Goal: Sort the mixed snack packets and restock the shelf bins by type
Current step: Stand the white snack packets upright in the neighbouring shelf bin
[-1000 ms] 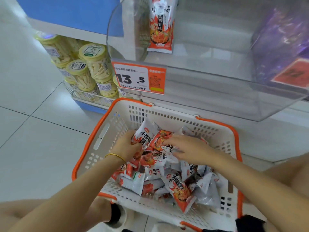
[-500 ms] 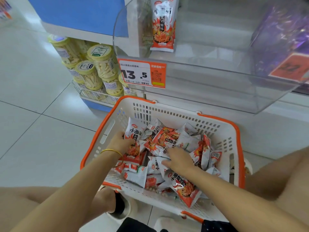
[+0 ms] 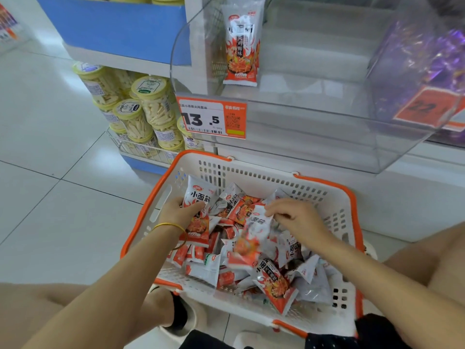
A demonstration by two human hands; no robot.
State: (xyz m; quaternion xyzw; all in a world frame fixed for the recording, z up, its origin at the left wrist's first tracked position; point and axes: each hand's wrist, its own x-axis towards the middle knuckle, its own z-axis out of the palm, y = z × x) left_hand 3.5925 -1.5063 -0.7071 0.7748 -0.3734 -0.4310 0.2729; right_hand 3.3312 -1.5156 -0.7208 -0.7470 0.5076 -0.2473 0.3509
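Gathering the orange-and-white snack packets (image 3: 274,280) into tidy handfuls looks to us like the step in hand. We do it best by stacking them flat, print up and ends aligned, so a bundle leaves the white basket (image 3: 161,187) in one lift without shedding any. Working from the left, we would take the upright packet (image 3: 200,197) at the basket's left wall as the base of the stack. We would then bring the loose packet (image 3: 251,238) across the heap onto it, checking each printed face against the sample packet (image 3: 241,44) shown inside the clear shelf bin (image 3: 327,147) above the 13.5 price tag (image 3: 211,118). These slick wrappers likely slide on one another, so we judge a firm squeeze at mid-length safer than a corner grip. The bin sits above and just behind the basket, so the lift should be short.

Our left hand (image 3: 180,212), with a gold bangle (image 3: 169,224) at the wrist, curls round the middle of the upright packet, thumb across its printed face. Our right hand (image 3: 299,220) hovers palm down over the middle of the heap. Its thumb and fingertips pinch the top edge of the loose packet, which hangs blurred beneath them. Both forearms reach in over the near rim.
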